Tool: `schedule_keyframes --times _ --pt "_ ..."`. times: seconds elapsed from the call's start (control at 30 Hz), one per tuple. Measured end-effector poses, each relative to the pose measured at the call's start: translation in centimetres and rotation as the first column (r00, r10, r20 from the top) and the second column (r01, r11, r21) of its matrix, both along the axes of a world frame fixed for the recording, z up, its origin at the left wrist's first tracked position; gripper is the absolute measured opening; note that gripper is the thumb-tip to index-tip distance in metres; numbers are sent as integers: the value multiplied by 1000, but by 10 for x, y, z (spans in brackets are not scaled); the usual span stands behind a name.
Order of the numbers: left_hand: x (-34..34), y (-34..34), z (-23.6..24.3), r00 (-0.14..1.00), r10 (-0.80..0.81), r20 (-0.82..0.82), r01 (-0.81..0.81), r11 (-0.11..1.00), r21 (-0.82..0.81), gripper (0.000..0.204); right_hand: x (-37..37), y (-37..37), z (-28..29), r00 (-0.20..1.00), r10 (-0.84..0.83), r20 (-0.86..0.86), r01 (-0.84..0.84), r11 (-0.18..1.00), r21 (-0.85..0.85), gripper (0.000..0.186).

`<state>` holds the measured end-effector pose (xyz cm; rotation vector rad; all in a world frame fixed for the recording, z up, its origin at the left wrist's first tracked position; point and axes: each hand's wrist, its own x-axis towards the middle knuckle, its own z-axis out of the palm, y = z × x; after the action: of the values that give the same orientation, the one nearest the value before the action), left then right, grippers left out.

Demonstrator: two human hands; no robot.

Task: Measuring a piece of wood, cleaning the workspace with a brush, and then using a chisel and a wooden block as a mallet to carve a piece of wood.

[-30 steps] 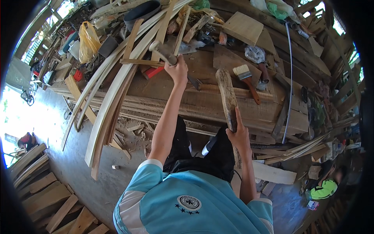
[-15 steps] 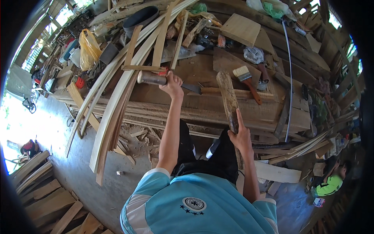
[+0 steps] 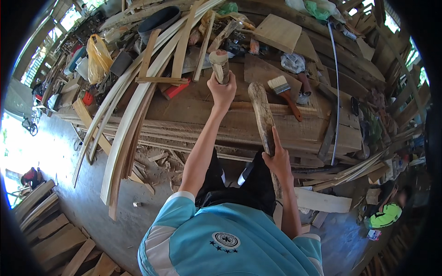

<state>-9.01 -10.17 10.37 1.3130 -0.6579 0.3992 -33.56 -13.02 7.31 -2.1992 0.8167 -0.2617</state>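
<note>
Head view, looking down: a wooden mallet (image 3: 220,66) is held up in the left hand (image 3: 223,90); the fingers are wrapped tight around its handle, and its round, worn head sticks up above the fist; the arm is stretched out over the workbench (image 3: 285,124). A long, rough piece of wood (image 3: 263,120) is gripped near its lower end by the right hand (image 3: 278,160); the pointing finger is laid flat along it; the piece is stood almost upright, tilted a little, with its rounded top near the bench's front part. The two hands are kept apart, each one closed on its own thing; the mallet is seen just to the left of the top of the wood, not touching it.

On the bench, a paintbrush (image 3: 284,93) with a reddish handle is laid just to the right of the wood piece; a flat square board (image 3: 277,32) is seen farther back; a red block (image 3: 174,89) is tucked under some thin slats. Long, bent planks (image 3: 131,119) are leaned from the bench down to the floor on the left; a yellow plastic bag (image 3: 98,54) is seen beyond them. Wood scraps are scattered under the bench. Another person in a bright green top (image 3: 386,214) is seen low on the right.
</note>
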Motion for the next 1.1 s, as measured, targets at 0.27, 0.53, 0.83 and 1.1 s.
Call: schedule_keyframes --times 0.27,0.53,0.83,1.1 --pt "-4 1 -3 999 36 31 -34 997 -63 18 -3 -4 -8 998 -16 55 19 998 -54 86" --pt "8 1 5 999 34 6 -34 999 19 14 -2 -14 5 984 55 171 -35 992 -117 84" --pt "10 12 -11 993 -46 -112 42 998 -36 12 39 -25 197 888 409 210 -349 897 -270 75" --pt "-7 9 11 981 -175 -87 154 965 -210 11 68 0 237 789 614 14 -557 724 -407 78"
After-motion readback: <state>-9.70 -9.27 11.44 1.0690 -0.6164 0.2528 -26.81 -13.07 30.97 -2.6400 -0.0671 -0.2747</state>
